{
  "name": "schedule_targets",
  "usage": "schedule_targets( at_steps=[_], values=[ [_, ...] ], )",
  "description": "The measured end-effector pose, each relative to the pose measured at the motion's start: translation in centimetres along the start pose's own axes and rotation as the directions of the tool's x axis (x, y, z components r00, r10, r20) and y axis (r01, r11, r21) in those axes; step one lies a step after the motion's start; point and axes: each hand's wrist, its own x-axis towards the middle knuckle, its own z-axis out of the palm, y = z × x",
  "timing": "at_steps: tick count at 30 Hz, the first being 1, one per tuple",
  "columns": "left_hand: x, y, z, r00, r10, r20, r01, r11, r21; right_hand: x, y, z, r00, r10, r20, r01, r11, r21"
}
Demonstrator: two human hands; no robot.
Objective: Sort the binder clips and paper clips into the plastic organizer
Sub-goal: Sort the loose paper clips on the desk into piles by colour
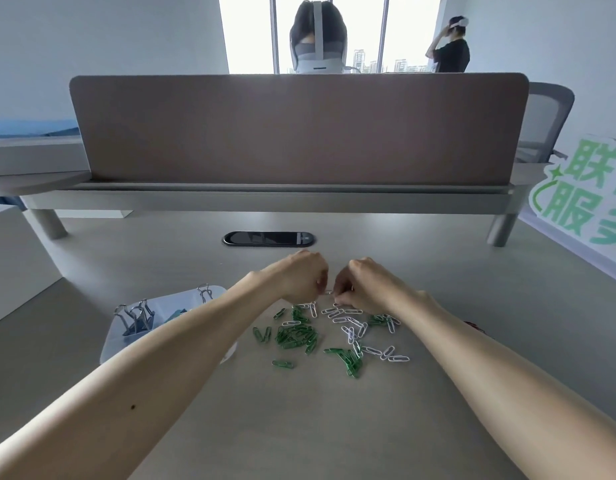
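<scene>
Several green paper clips (296, 336) and white paper clips (351, 323) lie scattered on the desk in front of me. My left hand (299, 275) and my right hand (363, 284) meet just beyond the pile, fingers curled, pinching white paper clips (329, 292) between them. At the left stands the clear plastic organizer (182, 299), partly hidden by my left forearm. Blue binder clips (137, 318) with silver handles sit in its near compartment, and another silver handle (204, 292) rises at its far edge.
A black oval cable port (268, 238) is set into the desk beyond my hands. A brown divider panel (299, 129) closes the desk's far side. A green-lettered sign (583, 199) leans at the right. Two people with headsets are behind the divider.
</scene>
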Motion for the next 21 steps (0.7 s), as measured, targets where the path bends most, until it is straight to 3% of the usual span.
schedule_targets(
  at_steps=[3, 6, 9, 16, 21],
  values=[
    [-1.5, -1.2, -2.0, 0.999, 0.043, -0.032, -0.046, 0.994, -0.097, -0.2, 0.4, -0.7, 0.999, 0.004, -0.055, -0.002, 1.000, 0.027],
    [-4.0, -2.9, -3.4, 0.968, 0.120, 0.221, -0.078, 0.979, -0.188, -0.9, 1.6, -2.5, 0.991, 0.054, -0.119, -0.045, 0.996, 0.081],
    [-5.6, -4.1, -3.1, 0.916, 0.116, 0.384, -0.050, 0.983, -0.177, -2.3, 3.1, -3.8, 0.995, 0.088, -0.053, -0.086, 0.996, 0.039],
    [-4.0, -2.5, -1.0, 0.997, 0.071, 0.009, -0.069, 0.989, -0.134, -4.3, 3.5, -3.3, 0.986, 0.117, 0.122, -0.115, 0.993, -0.024],
    [-2.1, 1.4, 0.3, 0.986, 0.159, -0.057, -0.168, 0.966, -0.198, -4.4, 3.2, -2.2, 0.988, 0.081, 0.135, -0.069, 0.993, -0.092]
  ],
)
